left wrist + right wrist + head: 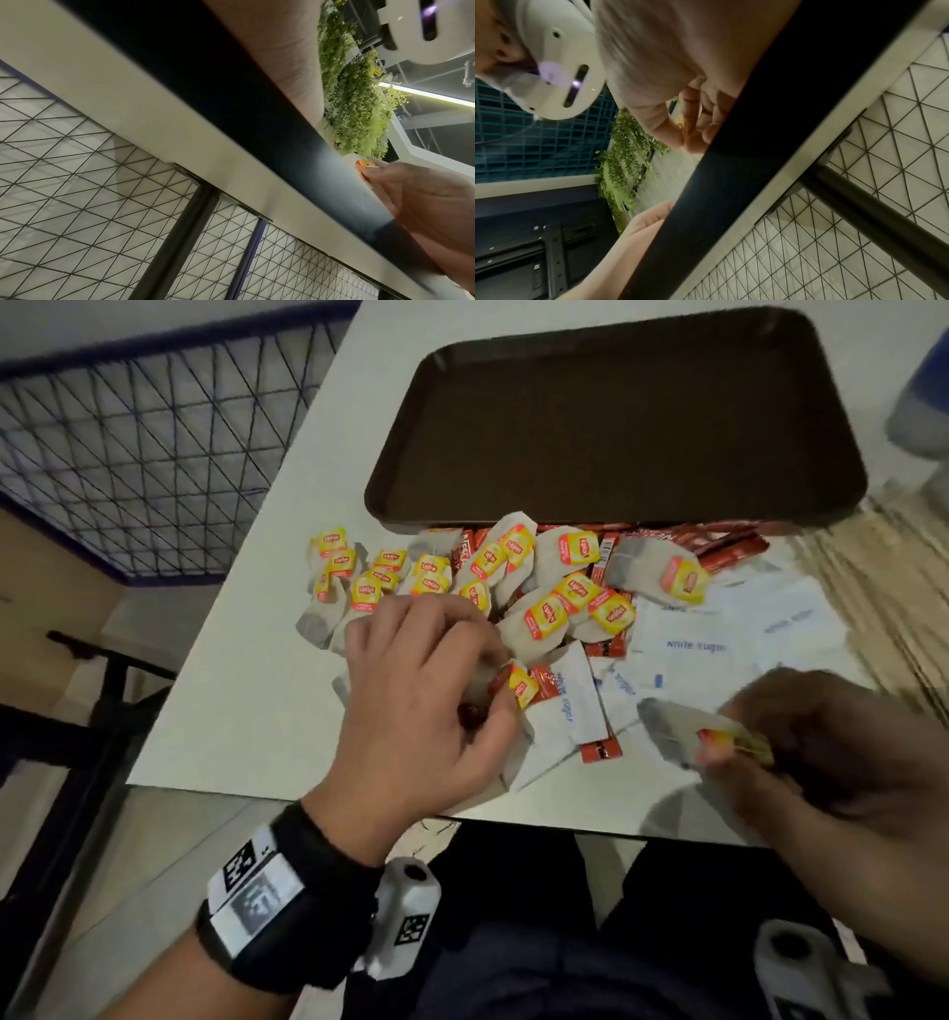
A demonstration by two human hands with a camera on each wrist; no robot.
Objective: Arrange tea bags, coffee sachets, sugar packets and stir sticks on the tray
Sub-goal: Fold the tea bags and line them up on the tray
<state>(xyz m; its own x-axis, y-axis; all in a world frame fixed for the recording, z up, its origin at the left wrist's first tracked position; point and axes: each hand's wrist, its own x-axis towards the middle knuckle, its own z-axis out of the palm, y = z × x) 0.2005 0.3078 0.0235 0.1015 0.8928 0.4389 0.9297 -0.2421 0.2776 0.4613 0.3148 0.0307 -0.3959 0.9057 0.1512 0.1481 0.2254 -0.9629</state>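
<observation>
An empty brown tray [616, 418] lies at the far side of the white table [246, 690]. In front of it is a heap of tea bags [544, 613] with yellow-red tags, red coffee sachets [729, 544] and white sugar packets [693, 649]. Pale stir sticks [883, 567] lie blurred at the right. My left hand [488, 695] is curled over the near part of the heap, gripping a tea bag whose tag [521, 688] sticks out by the thumb. My right hand [729, 752] pinches another tea bag [667, 726] by its tag, just above the table's near edge. The right wrist view shows those fingers [693, 121] pinched together.
A dark wire-mesh railing [144, 439] runs along the left, beyond the table's left edge. A blurred blue and white object [924, 403] stands at the far right. Both wrist views look up from under the table edge [231, 142] at hanging green plants [359, 105].
</observation>
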